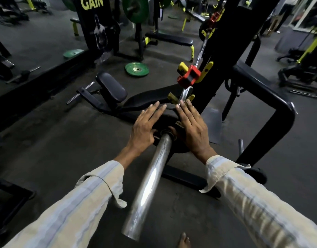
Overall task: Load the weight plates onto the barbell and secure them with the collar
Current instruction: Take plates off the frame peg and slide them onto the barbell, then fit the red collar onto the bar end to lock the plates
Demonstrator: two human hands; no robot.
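Dark gym flooring [55,140] spreads under a bench rack [272,97], with the barbell [148,181] running from the viewer toward its hooks. 1 black plate [169,119] is already on the sleeve, and both hands press flat against its face: left hand [145,127] and right hand [191,129], fingers straight, gripping nothing. The plate looks not fully seated. More loading probably remains; 2 green plates [137,69] lie on the floor well apart. A red collar [189,76] sits further up the bar near the yellow hook, not yet fastened outside the plate. Bare sleeve toward the viewer leaves room; the rack's frame crowds the right side.
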